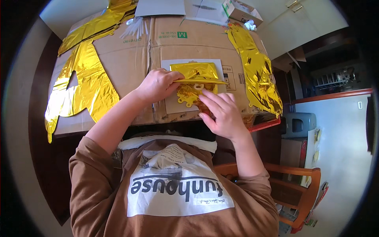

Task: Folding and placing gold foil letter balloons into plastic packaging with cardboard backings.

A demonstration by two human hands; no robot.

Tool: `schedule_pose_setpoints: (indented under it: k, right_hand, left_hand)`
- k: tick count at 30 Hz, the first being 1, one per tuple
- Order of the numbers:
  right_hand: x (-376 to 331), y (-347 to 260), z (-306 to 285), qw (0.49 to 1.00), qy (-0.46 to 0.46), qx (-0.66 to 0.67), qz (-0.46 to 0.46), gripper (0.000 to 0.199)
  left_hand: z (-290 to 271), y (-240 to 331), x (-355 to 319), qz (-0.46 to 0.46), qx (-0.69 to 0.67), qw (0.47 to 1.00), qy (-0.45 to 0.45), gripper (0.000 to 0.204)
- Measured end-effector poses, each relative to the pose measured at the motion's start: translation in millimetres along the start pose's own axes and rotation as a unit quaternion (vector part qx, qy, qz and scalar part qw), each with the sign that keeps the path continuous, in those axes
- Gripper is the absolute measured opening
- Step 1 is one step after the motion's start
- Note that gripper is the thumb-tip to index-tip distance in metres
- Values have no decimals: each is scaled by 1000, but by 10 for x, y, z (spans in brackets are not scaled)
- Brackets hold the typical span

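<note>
A gold foil balloon (193,71), folded into a flat packet, lies on a white card (171,106) in front of me. My left hand (160,84) is closed, pinching the raised folded edge of the foil at its left end. My right hand (224,113) has its fingers stretched out, the fingertips touching the lower part of the foil. Close to those fingertips sits a small white loop (198,86), whose kind I cannot make out. A scalloped lower edge of the foil shows between my hands.
Beneath everything is a large cardboard sheet (126,67). Flat gold foil balloons lie at the left (85,85) and right (256,75). Clear thin straws (137,29) and an open small box (244,14) are at the back. A wooden chair (314,185) stands at the right.
</note>
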State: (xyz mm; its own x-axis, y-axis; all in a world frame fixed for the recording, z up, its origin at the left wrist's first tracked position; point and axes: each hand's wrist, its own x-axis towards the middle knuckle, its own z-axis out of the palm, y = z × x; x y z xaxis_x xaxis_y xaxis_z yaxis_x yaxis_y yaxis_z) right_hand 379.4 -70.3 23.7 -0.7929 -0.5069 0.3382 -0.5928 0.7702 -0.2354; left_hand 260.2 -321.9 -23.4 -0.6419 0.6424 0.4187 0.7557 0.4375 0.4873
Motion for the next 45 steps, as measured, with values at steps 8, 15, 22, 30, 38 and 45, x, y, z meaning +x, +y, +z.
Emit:
schedule_pose_setpoints:
  k: [8,15,22,30,38,45]
  right_hand:
    - [-296,208,8,998,-31,-24,-39,50]
    - [-175,270,-25,998,-42,20,-33,29]
    - [-77,267,3,999,37,21,1,22]
    - [239,193,451,948,283,-90,117,24]
    - [194,157,868,921,350,-3,170,38]
    - [278,115,756,927,372,-2,32,37]
  left_hand:
    - [-9,27,27,-5,1,1000,-2,19]
    - [27,-38,27,12,16,1000,11,18]
    - [3,-33,35,22,15,1000,9,20]
    - [-44,-11,54,-4,7,1000,-18,23]
    - [-47,-35,63,-14,-10,999,-30,19]
    - [-52,-25,64,-25,-16,999,-18,18]
